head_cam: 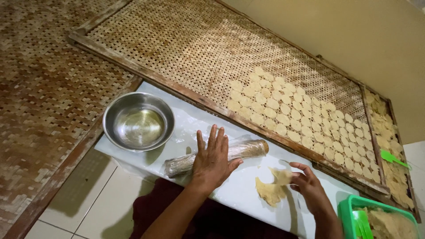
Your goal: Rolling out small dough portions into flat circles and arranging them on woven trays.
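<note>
Woven bamboo matting (40,88) at far left, brown and worn, with pale floor tiles (84,199) below it. Next, round shiny steel bowl (138,121) with a film of clear liquid, standing on the white plastic sheet (230,190). Just right of the bowl, plastic-wrapped wooden rolling pin (217,157), lying slantwise on the sheet. Left hand (213,161) flat across the pin's middle, fingers spread apart, palm pressing down, not closed around it. Further right, ragged piece of thin beige dough (270,191) lying on the sheet, with one flap (281,175) lifted at its upper edge. Right hand (310,186) at that flap, thumb and fingertips drawn together, seemingly pinching the edge. Behind everything, long wood-framed woven bamboo tray (177,53), its right part covered with rows of small round pale dough discs (301,119). At far right, second tray section (392,132) with irregular dough pieces and a green plastic scraper (392,157). At bottom right corner, green plastic tub (349,208) holding more beige dough.
</note>
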